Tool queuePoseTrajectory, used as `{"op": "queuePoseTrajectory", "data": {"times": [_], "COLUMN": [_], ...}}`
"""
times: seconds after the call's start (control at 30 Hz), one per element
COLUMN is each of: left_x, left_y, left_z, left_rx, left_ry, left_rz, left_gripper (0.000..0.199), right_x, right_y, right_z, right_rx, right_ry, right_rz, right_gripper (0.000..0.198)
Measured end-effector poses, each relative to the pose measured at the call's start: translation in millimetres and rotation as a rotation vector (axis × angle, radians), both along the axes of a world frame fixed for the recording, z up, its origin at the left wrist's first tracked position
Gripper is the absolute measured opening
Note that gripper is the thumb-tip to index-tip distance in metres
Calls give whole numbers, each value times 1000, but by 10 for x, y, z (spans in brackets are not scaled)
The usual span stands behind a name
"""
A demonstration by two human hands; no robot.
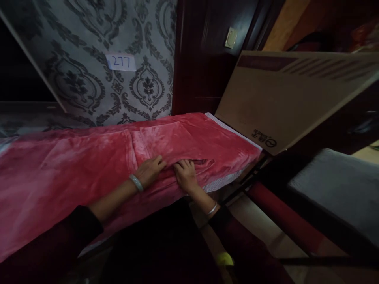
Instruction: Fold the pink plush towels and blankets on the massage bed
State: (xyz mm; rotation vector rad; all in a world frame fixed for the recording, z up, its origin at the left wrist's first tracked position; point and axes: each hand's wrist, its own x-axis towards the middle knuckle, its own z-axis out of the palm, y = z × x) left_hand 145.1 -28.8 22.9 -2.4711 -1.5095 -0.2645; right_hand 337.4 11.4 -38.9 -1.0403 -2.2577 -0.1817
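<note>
A red plush cloth (pixel 89 157) with paler pink patches lies over a long, narrow surface. On its right part is a folded layer of the same red cloth (pixel 166 138) with a raised fold along its near edge. My left hand (pixel 149 170), with a pale bangle at the wrist, has its fingers bent and pinched on this edge. Close on its right, my right hand (pixel 186 173) wears a silver bangle and curls its fingers over the same fold, beside a small gap in the cloth. The fingertips of both hands are partly hidden in the fabric.
A white quilted layer (pixel 223 180) shows under the red cloth. A large cardboard box (pixel 284 98) leans at the right end. Patterned wallpaper (pixel 148 85) with a numbered paper label (pixel 121 62) is behind. A grey-topped seat (pixel 340 189) stands at the right.
</note>
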Motion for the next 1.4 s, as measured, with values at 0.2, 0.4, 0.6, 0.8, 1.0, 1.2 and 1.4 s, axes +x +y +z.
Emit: {"op": "queuePoseTrajectory", "data": {"times": [0.2,0.4,0.6,0.8,1.0,1.2,1.4], "left_x": [-74,-81,-95,-119,-114,-92,-74], "left_y": [5,-7,-86,-187,-176,-200,-271], "left_z": [-39,-64,-40,15,-52,-91,-95], "left_rx": [144,159,14,-44,38,80,-63], "left_ry": [-1,-10,62,84,132,145,79], "left_rz": [-102,-125,-173,-197,-179,-249,-229], "left_gripper": [23,21,22,16,19,18,14], "right_x": [639,839,802,926,1024,1038,1102], "right_y": [13,161,233,147,147,375,278], "right_z": [-258,-246,-274,-363,-130,-100,-151], "right_rx": [149,86,-54,46,98,-20,-35], "right_ry": [94,51,39,226,262,73,205], "right_rz": [65,42,177,168,-78,60,121], "right_gripper": [30,30,26,33,32,29,28]}}
